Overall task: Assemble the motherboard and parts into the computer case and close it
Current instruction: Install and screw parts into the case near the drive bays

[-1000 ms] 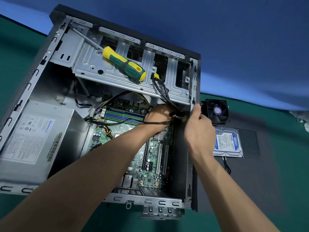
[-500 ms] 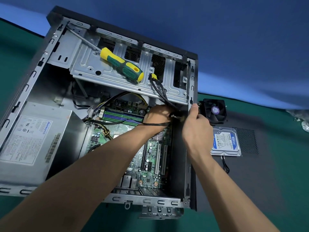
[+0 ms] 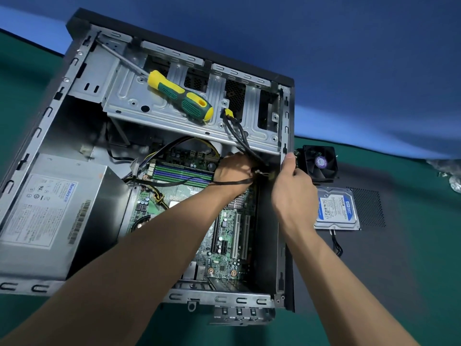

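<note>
- Computer case (image 3: 45,136) lies open on its side on the green table (image 3: 411,283), filling the left & centre of the view.
- Motherboard (image 3: 224,236) sits inside on the case floor, at abt 6 o'clock from the drive cage (image 3: 189,121); RAM sticks (image 3: 182,174) run across its top edge.
- Power supply (image 3: 50,216) is in the case at 9 o'clock from the motherboard, label up.
- Yellow/green screwdriver (image 3: 179,96) rests on the drive cage, shaft pointing to abt 10 o'clock.
- Black cables (image 3: 239,133) w/ a yellow plug drop from the cage at 5 o'clock of the screwdriver handle, down toward both hands.
- Left hand (image 3: 232,171) is inside the case, fingers curled closed on the cable bundle near the case's right wall; a thin black cable crosses its wrist.
- Right hand (image 3: 291,193) is at 3 o'clock of the left hand, by the case's right rail; thumb pressed on the rail edge, fingers narrow, pinching small connector wires betw. the two hands.
- Cooler fan (image 3: 320,162) sits outside the case, just at 3 o'clock of the right thumb.
- Hard drive (image 3: 336,208) lies at 6 o'clock of the fan, on the dark side panel (image 3: 369,208); black lead trails from its near edge.
</note>
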A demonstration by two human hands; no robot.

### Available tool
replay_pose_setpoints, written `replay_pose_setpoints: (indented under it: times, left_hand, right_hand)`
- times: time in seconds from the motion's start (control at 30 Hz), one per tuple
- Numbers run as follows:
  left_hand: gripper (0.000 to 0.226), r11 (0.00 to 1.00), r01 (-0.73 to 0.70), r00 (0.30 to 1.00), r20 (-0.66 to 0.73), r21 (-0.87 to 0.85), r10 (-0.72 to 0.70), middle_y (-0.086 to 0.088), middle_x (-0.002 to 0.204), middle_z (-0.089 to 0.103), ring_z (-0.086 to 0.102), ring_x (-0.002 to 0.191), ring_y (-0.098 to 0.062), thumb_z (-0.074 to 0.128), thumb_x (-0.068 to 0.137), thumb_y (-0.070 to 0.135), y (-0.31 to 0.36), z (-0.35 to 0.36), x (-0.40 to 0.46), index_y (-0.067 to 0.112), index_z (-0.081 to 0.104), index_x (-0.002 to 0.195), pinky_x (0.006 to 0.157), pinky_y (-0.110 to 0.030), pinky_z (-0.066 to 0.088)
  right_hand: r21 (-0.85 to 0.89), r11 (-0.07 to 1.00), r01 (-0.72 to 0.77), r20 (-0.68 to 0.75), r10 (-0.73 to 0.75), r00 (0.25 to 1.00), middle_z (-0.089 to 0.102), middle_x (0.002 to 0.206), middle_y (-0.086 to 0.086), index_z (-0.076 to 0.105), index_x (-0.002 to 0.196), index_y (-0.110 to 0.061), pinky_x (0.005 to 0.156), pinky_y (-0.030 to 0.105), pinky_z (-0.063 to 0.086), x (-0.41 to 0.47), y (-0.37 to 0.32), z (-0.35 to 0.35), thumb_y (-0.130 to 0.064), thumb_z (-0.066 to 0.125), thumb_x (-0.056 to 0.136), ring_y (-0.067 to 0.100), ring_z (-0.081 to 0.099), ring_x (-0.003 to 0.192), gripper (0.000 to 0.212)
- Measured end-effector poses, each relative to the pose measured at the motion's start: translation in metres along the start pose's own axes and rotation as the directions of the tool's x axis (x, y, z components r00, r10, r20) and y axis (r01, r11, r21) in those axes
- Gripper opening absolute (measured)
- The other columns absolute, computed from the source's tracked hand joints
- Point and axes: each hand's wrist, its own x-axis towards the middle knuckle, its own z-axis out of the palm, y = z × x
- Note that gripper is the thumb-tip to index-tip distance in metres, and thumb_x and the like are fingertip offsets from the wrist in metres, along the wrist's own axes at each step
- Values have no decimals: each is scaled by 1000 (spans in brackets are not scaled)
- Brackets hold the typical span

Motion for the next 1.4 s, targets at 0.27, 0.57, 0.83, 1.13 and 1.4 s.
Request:
replay_pose_setpoints:
  times: [0.27,0.57,0.83,1.13,1.4]
  left_hand:
    - [22,998,57,995,-79,-4,-57,-9,110,66,55,108,-25,51,94,22,5,0,-6,15,70,103,89,-28,42]
    - [37,991,-40,995,90,125,28,-13,85,67,56,68,-29,45,96,30,20,-24,-26,15,44,62,63,-28,36]
    - [29,985,58,877,463,165,-129,-19,82,62,61,80,-31,50,94,27,39,-85,-55,5,56,76,63,-30,41]
    - [26,885,-262,965,81,384,251,-2,99,68,65,88,-23,53,93,20,59,-153,-57,18,62,117,73,-35,52]
    - [20,466,-492,851,293,736,436,-2,103,46,44,99,-22,53,92,25,46,-159,-22,20,59,111,65,-29,30]
  right_hand:
    - [-8,1000,8,-6,-8,1000,48,71,-3,56,86,-15,69,34,33,4,5,4,-57,16,96,25,49,76,59]
    - [-100,989,108,-34,-112,993,67,101,15,62,104,-5,70,33,34,0,3,4,-47,12,101,33,60,91,65]
    - [-56,995,86,-20,-87,996,64,87,10,60,91,-9,63,32,32,-3,1,1,-50,14,101,23,46,70,63]
    - [-52,996,76,-22,-78,997,52,67,1,53,74,-13,50,28,28,-8,0,-6,-52,14,100,15,46,55,61]
    - [-19,997,73,-30,-73,997,54,63,-2,50,69,-15,53,28,33,-7,3,-4,-54,15,99,15,53,59,61]
